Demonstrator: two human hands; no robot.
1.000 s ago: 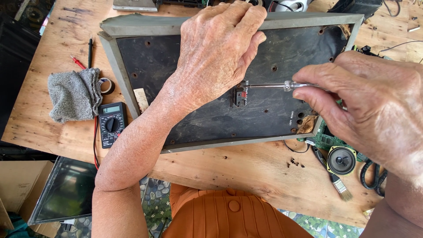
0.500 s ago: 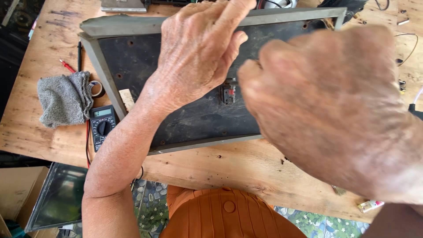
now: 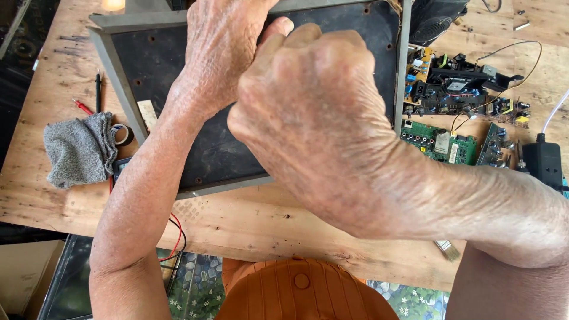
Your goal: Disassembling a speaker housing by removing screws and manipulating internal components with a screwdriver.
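Note:
A dark flat panel in a grey frame [image 3: 145,71] lies on the wooden table [image 3: 249,225]. My left hand [image 3: 222,53] rests palm-down on the panel near its far edge, fingers partly out of frame. My right hand [image 3: 320,124] is a closed fist close to the camera, above the panel's middle and right side, thumb next to the left hand. The screwdriver it held a moment ago is hidden under the fist. The panel's small bracket is covered too.
A grey cloth [image 3: 80,148], a tape roll [image 3: 123,133] and red and black probes [image 3: 89,101] lie to the left. Green circuit boards [image 3: 444,142], a wired black board [image 3: 456,83] and a black adapter [image 3: 544,160] sit to the right. A small brush [image 3: 447,249] lies at the near edge.
My right hand rose from the panel's right side, where it held a screwdriver against the bracket, and now fills the middle as a fist. The view has shifted right and closer.

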